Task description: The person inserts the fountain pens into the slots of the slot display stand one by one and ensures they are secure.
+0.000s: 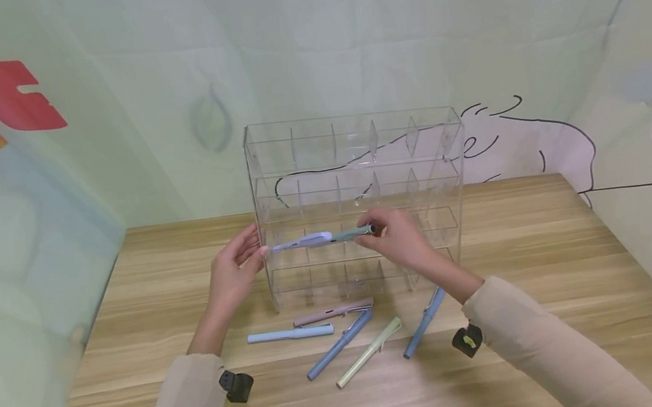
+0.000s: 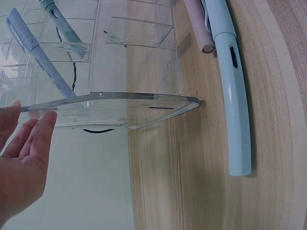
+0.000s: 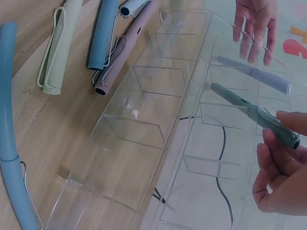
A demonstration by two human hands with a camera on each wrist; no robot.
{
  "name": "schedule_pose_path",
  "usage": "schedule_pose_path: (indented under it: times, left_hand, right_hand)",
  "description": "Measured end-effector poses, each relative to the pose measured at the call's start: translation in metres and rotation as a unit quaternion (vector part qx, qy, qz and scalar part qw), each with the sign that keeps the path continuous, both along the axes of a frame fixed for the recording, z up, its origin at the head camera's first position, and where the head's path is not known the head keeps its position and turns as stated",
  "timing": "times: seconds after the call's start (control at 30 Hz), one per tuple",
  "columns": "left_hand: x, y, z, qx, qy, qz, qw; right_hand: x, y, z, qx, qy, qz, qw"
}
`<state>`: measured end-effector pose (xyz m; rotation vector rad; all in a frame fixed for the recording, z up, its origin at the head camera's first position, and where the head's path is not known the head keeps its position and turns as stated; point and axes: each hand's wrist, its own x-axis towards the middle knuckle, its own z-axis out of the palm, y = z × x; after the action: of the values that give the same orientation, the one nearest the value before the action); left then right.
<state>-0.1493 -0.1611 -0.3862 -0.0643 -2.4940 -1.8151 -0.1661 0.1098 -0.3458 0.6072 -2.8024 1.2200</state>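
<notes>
A clear acrylic rack (image 1: 355,166) with rows of divided compartments stands upright on the table. My left hand (image 1: 232,274) holds its left side panel, thumb in front and fingers behind. My right hand (image 1: 399,238) pinches a dark green pen (image 3: 235,99) by its capped end, in front of the rack's middle rows. The green pen slants toward the left in the right wrist view. Left of it, a lavender pen (image 2: 45,62) lies at a slant in the rack, its end close to the left side panel.
Several capped pens lie before the rack: a light blue pen (image 1: 287,334), a mauve pen (image 1: 328,314), a blue pen (image 1: 338,346), a pale green pen (image 1: 367,355) and another blue pen (image 1: 423,328). A printed cloth (image 1: 166,114) hangs behind the wooden table (image 1: 148,309).
</notes>
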Motion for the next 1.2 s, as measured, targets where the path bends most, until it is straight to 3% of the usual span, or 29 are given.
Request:
schedule_pose_path:
  times: [0.3, 0.5, 0.73, 1.2]
  left_hand:
    - [0.001, -0.001, 0.0, 0.006, 0.0, 0.002, 1.0]
    - [-0.001, -0.003, -0.008, 0.014, 0.023, 0.001, 0.9996]
    - [0.001, -0.001, -0.001, -0.004, 0.006, 0.0, 1.0]
    - [0.0, 0.0, 0.0, -0.005, -0.002, 0.0, 1.0]
  right_hand:
    - [0.003, 0.013, 0.005, -0.015, 0.029, 0.044, 0.999]
    - [0.003, 0.018, 0.007, -0.006, 0.058, 0.068, 0.996]
    - [0.003, 0.018, 0.007, -0.004, 0.041, 0.052, 0.998]
    - [0.001, 0.018, 0.004, 0.002, 0.044, 0.039, 0.998]
